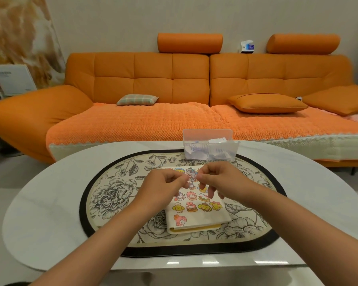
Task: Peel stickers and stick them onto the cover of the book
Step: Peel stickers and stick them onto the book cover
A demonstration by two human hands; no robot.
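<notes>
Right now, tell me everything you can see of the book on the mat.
The book is closed and lies flat on the flower-printed placemat. Its cover looks like cream cloth; a yellow edge shows along the near side. Rows of cartoon stickers cover most of it. The left hand and right hand are held over its far end, hiding that part; whether they touch it cannot be told.

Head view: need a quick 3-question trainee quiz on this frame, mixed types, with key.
1. True or false: the book lies closed on the floral placemat.
2. The clear plastic box sits: A) left of the book, B) beyond the book, C) on the book.
3. What do the left hand and right hand pinch between them, above the cover?
Key: 1 true; 2 B; 3 a sticker.
</notes>
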